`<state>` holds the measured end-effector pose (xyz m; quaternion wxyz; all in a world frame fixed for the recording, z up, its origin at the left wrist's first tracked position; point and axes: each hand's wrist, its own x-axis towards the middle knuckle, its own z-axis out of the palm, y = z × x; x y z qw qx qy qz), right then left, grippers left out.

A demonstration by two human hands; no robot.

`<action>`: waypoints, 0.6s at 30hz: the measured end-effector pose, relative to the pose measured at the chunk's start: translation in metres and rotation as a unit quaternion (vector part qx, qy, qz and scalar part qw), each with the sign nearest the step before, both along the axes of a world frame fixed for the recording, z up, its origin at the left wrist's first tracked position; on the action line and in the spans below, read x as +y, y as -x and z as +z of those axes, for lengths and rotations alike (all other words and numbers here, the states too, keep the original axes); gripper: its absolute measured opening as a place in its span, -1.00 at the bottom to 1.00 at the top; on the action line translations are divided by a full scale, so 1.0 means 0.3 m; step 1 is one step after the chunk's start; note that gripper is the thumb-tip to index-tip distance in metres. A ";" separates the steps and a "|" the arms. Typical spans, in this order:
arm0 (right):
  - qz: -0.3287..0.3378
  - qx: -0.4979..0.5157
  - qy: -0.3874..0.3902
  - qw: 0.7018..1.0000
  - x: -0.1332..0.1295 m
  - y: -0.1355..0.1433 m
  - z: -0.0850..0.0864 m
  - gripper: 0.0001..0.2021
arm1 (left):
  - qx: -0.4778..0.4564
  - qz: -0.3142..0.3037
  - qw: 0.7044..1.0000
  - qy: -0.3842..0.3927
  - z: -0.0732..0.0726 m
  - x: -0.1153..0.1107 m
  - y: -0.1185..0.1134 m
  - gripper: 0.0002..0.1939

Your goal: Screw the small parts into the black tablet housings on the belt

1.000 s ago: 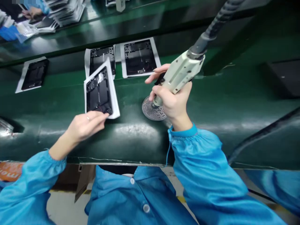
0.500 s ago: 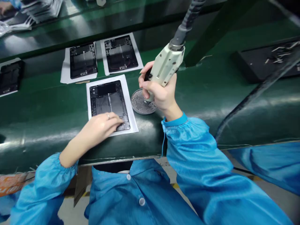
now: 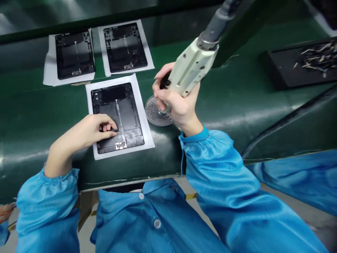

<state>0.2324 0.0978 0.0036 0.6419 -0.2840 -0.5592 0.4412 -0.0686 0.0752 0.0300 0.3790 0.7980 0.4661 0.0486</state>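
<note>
My right hand is wrapped round a pale electric screwdriver, with a thick cable at its upper end. The driver's lower end is over a round metal plate dotted with small holes; whether they touch I cannot tell. My left hand is closed in a pinch on a small dark piece, its kind unclear. Those fingertips are over an opened black tablet housing, near a pale ribbon cable. The housing lies on a white sheet, and a small circuit board shows at its near edge.
Two more tablet housings, one at left and one at right, lie on white sheets farther back. A black tray at right holds a pile of small parts. A dark cable crosses the green bench.
My left hand has moved up and left from the housing's near edge, uncovering the small board, and now pinches a dark piece. My right hand keeps its hold on the screwdriver. The view has shifted.
</note>
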 end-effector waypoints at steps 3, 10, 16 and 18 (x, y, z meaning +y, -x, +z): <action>-0.012 -0.022 0.011 1.000 0.006 -0.002 -0.006 -0.43 | -0.024 0.013 0.999 -0.025 0.010 -0.014 -0.015 -0.69; -0.023 -0.066 0.019 0.997 -0.004 -0.009 0.007 -0.33 | -0.180 0.061 0.980 0.061 -0.009 -0.078 -0.101 -0.66; -0.011 -0.037 -0.043 0.998 0.005 -0.009 -0.003 -0.34 | -0.213 0.037 0.972 0.092 -0.042 -0.113 -0.168 -0.62; -0.015 -0.036 -0.045 0.998 0.006 -0.009 -0.007 -0.33 | -0.208 0.029 0.974 0.083 -0.046 -0.112 -0.175 -0.66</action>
